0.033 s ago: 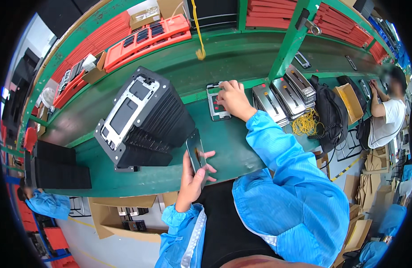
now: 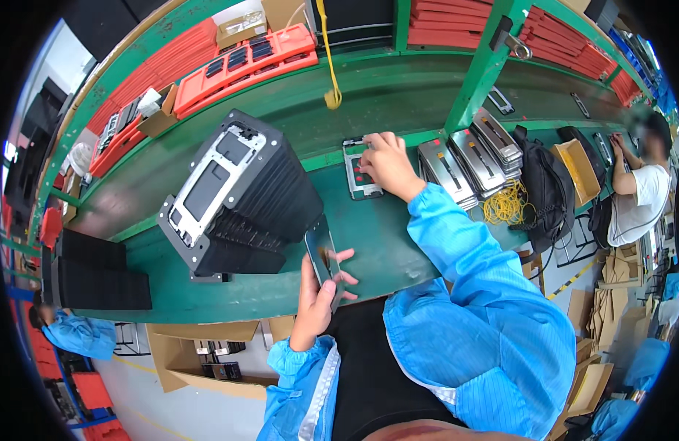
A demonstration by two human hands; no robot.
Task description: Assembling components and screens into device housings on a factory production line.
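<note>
My left hand (image 2: 315,303) grips a thin, glossy dark phone-shaped panel (image 2: 322,253) by its edges, tilted above the bench's front edge. Its fingers spread out beyond the panel's right side. Farther off, my right hand (image 2: 391,167) bends over a silver-and-black phone frame (image 2: 366,196) lying on the green bench. Small red spots show inside that frame. The right thumb and fingertips are drawn together at its right side; whatever they pinch is too small to make out. Left of the frame rises a tall stack of black trays (image 2: 280,176), with a pale metal phone frame (image 2: 199,192) in the top one.
Stacks of silver panels (image 2: 442,170), a yellow cord bundle (image 2: 505,202) and a black backpack (image 2: 539,176) stand to the right. Black blocks (image 2: 97,275) sit at the bench's left end. Red trays (image 2: 244,70) fill the shelf above. A co-worker (image 2: 644,176) works at far right.
</note>
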